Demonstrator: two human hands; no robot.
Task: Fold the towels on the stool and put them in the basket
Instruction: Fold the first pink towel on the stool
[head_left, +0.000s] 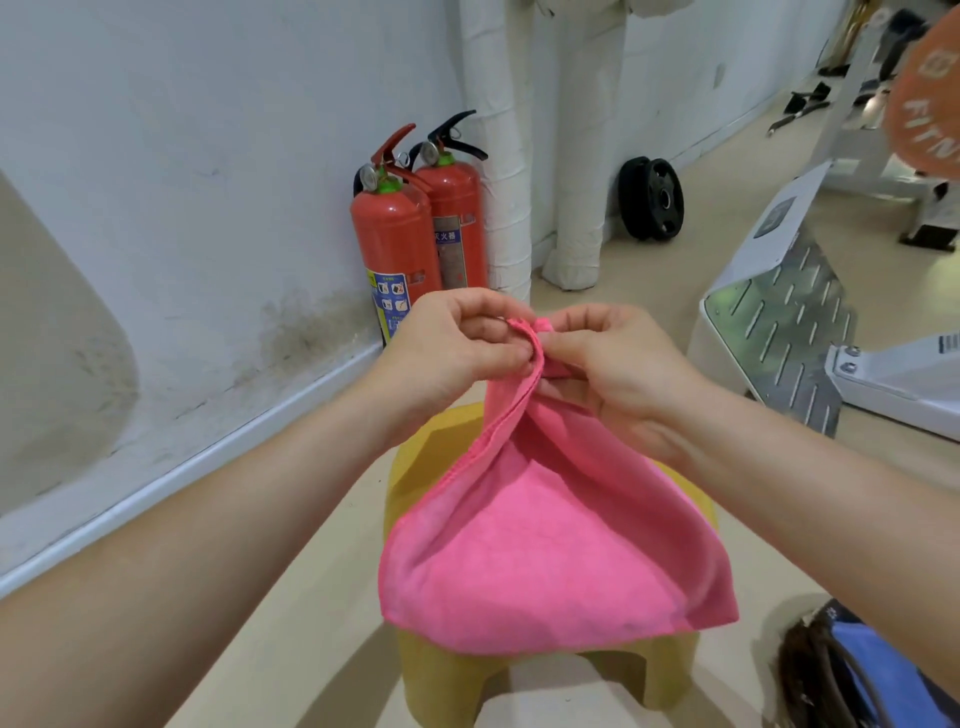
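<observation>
- We found the pink towel (545, 545) lifted over the yellow stool (422, 457). Its top corners were gathered together and its lower part hung in a broad pouch above the stool's seat. We could not tell whether the bottom fold touched the seat.
- The left hand (457, 343) pinched the towel's bunched top edge between thumb and curled fingers, above the far side of the stool.
- The right hand (618, 364) pinched the same bunched edge from the other side, also above the stool's far side, and the two hands nearly met.
- Both bare forearms reached in from the near side of the stool, one along each flank of the towel.
- By the stool's near right corner we saw a dark woven basket (800, 660), cut off by the frame, with blue cloth (893, 670) inside it.
- Beyond the stool, against the white wall, two red fire extinguishers (395, 244) stood side by side.
- Farther beyond the stool and to its right, white wrapped pipes (501, 156) rose along the wall, and a black weight plate (652, 200) leaned there.
- Right of the stool and well apart from it lay a ribbed metal footplate (779, 322).
</observation>
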